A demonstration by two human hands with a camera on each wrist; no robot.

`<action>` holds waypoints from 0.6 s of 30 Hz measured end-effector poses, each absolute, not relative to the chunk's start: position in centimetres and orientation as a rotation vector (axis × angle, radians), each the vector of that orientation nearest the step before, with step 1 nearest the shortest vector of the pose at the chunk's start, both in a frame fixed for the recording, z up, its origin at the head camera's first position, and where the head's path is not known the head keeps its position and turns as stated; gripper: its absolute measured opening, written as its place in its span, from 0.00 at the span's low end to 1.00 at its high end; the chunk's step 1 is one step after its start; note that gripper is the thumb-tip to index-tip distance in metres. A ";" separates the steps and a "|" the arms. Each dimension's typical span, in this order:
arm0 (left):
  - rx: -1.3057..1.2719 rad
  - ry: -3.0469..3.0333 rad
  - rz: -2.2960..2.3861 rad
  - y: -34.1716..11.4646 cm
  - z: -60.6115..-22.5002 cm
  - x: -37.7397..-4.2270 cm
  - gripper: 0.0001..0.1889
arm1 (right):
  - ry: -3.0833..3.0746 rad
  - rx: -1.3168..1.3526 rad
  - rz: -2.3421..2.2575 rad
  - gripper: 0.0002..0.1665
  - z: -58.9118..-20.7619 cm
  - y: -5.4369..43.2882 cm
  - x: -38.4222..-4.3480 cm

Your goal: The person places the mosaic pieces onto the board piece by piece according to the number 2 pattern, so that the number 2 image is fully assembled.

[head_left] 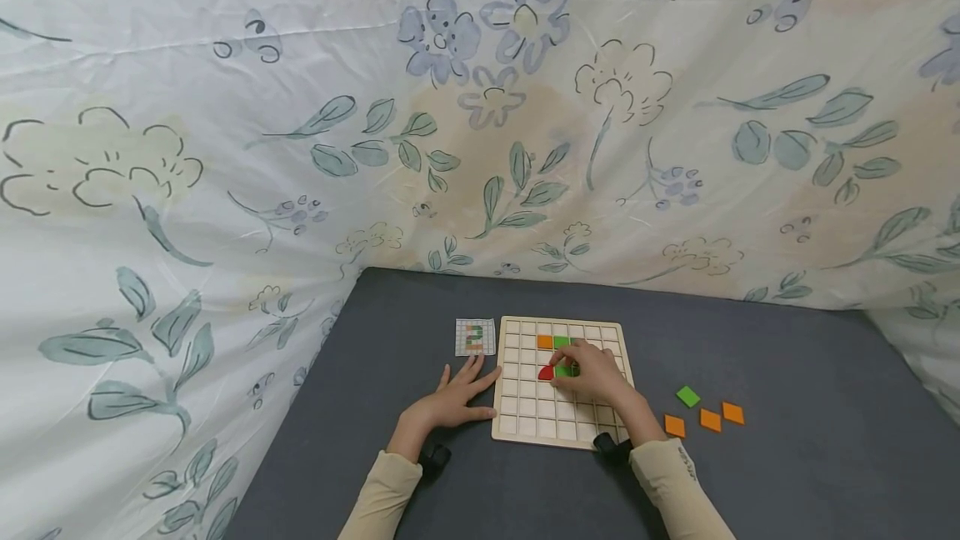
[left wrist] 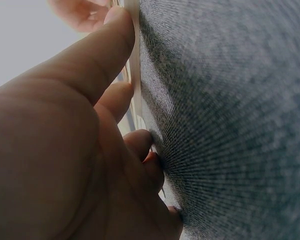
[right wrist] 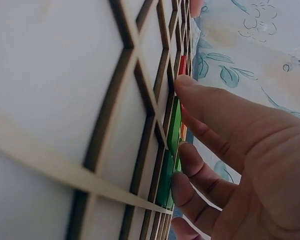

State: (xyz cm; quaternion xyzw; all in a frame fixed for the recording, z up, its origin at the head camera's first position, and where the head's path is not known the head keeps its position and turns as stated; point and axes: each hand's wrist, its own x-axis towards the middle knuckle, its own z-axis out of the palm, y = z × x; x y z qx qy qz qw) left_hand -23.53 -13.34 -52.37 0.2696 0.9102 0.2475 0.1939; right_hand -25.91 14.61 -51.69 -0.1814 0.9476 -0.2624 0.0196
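My right hand [head_left: 592, 371] is over the wooden grid board [head_left: 525, 423], thumb and index finger at the edges of a rounded red tile [head_left: 546, 373]. In the right wrist view the thumb tip meets the near end of the red tile [right wrist: 183, 64]; the other fingers curve over green tiles [right wrist: 174, 125]. An orange tile [head_left: 544, 342] and a green tile [head_left: 561, 342] sit in a farther row. My left hand [head_left: 452, 400] lies spread at the board's left edge, and in the left wrist view its thumb [left wrist: 115, 45] touches the board's side.
A small printed pattern card [head_left: 475, 337] lies left of the board, just beyond the left fingertips. Right of the board, a loose green tile [head_left: 687, 397] and three orange tiles [head_left: 710, 420] lie on the dark tabletop [head_left: 810, 440]. A floral curtain [head_left: 465, 190] hangs behind.
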 end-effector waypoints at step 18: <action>0.783 2.555 0.709 -13.3 -52.6 -23.7 0.37 | 2.914 -0.680 -0.835 0.18 -51.6 15.3 -25.4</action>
